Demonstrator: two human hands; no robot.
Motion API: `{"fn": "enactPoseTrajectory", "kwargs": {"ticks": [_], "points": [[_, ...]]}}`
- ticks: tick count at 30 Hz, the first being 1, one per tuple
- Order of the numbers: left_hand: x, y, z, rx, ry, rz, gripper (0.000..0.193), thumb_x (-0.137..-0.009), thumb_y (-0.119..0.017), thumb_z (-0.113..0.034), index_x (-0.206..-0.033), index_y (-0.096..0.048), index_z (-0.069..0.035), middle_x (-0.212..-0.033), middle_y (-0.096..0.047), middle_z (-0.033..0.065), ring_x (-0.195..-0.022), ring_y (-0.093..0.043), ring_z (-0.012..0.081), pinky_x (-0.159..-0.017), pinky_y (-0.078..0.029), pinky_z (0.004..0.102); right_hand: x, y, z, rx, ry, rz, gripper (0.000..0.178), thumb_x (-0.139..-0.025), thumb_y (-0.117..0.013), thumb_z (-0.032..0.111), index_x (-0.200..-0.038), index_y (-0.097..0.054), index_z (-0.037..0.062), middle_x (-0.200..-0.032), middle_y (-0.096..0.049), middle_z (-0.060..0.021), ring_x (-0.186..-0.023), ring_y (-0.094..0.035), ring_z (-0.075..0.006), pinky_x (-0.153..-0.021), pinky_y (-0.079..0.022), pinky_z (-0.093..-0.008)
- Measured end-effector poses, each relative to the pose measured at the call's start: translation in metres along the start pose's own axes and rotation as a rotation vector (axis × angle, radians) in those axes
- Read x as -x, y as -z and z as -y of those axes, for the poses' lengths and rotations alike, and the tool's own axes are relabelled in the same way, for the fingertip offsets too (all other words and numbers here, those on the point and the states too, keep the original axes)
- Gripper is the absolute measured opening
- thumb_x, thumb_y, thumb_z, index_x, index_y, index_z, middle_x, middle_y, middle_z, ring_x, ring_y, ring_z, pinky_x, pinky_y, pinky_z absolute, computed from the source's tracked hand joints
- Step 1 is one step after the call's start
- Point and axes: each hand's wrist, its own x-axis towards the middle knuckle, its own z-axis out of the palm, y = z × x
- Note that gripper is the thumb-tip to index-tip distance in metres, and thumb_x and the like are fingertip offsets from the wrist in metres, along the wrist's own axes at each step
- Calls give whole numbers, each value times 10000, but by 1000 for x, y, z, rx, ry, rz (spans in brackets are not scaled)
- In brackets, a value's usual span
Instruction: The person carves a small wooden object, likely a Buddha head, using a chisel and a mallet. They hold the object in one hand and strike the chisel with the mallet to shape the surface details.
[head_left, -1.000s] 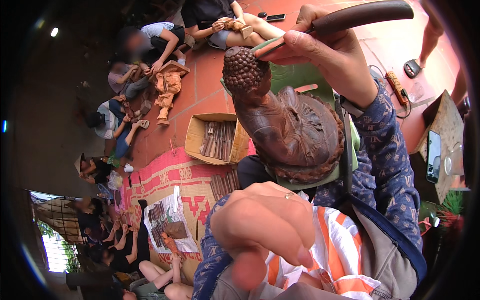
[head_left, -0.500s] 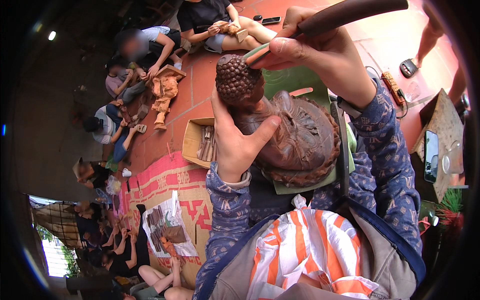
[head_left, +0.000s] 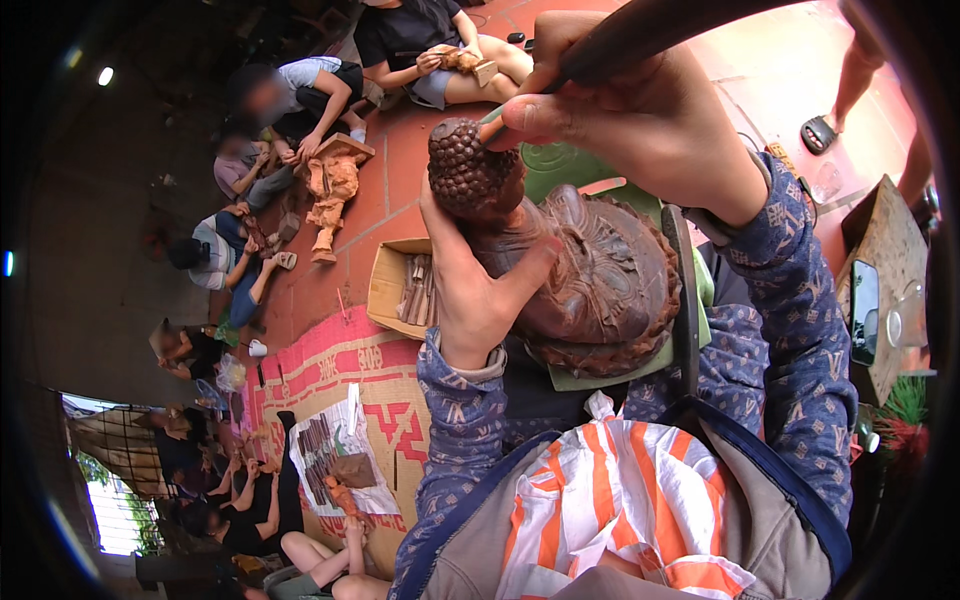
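A dark brown carved wooden statue [head_left: 605, 280], with knobbed curls on its head, lies tilted over a green support [head_left: 580, 380] in front of me. My left hand [head_left: 472, 292] is wrapped round its neck and shoulder, the thumb laid across the shoulder. From the upper right my right hand [head_left: 650, 130] grips a carving chisel [head_left: 650, 45] with a long dark handle. Its blade passes between thumb and fingers, and its tip meets the side of the head beside the curls. The fingers hide much of the blade.
Beside my left wrist stands a cardboard box [head_left: 385, 285] of chisels. Several people sit at the left and top, some holding carvings. A reddish carved figure [head_left: 332, 195] is on the tiles. More tools lie on paper [head_left: 345, 465]. A low wooden table [head_left: 895, 290] holds a phone.
My right hand and the chisel have moved slightly left and down, with the handle nearer the camera. My left hand keeps its hold on the statue, which has hardly moved.
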Motion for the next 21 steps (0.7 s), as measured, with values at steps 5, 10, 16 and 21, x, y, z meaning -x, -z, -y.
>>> {"fn": "enactPoseTrajectory", "kwargs": {"ticks": [5, 10, 16, 21], "points": [[-1, 0, 1, 73, 48, -2, 826, -728, -745, -72, -1384, -249, 7, -1212, -496, 131, -1106, -509, 213, -987, -387, 343, -3, 18, 20, -260, -454, 110, 125, -880, -669, 59, -830, -564, 13, -733, -542, 21, -708, -554, -58, -607, -459, -226], [0, -3, 7, 118, 53, -30, 806, -719, -706, -18, -1387, -257, 2, -1216, -486, 123, -1118, -496, 206, -994, -380, 338, 6, 7, 15, -318, -365, -122, 106, -900, -634, 65, -905, -557, -7, -802, -605, -35, -794, -633, -134, -710, -537, -269], [0, -2, 9, 134, 73, -33, 813, -715, -705, -12, -1391, -253, 2, -1215, -484, 127, -1108, -502, 205, -987, -387, 338, 11, -4, -15, -380, -113, -109, 123, -904, -633, 69, -927, -562, -29, -854, -601, -40, -885, -667, -152, -779, -563, -278], [-3, -3, 8, 151, 62, -44, 809, -722, -708, -17, -1390, -253, 6, -1213, -486, 127, -1109, -501, 202, -989, -385, 334, 18, -17, -19, -304, -54, -219, 107, -889, -646, 28, -917, -579, -50, -806, -549, -17, -790, -614, -88, -678, -510, -222]]}}
